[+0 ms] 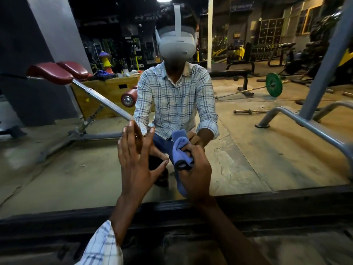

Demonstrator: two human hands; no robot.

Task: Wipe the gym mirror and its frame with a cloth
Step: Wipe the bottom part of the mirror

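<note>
**Cloth held to the lower glass, other hand braced flat**

A blue cloth (181,150) is gripped in the right hand (197,174), with the fingers curled tightly round its bunched middle. The top of the cloth is met by its own reflection, so it appears to be pressed to the mirror (267,150) low down and near the centre. A loose end is left hanging beneath the fist, towards the dark frame (267,204) along the bottom edge.

The left hand (136,159) is held open just beside it, with the fingers straight and spread. Its fingertips and thumb tip are set against the glass, where they are joined by their reflections. Nothing is held in it. A checked sleeve (104,245) is seen at the left wrist.

The crouching person is shown in the glass. Behind that figure are reflected a bench with red pads (57,72), a wooden box (114,87) and a green weight plate (273,84) on a bar lying on the floor.
</note>
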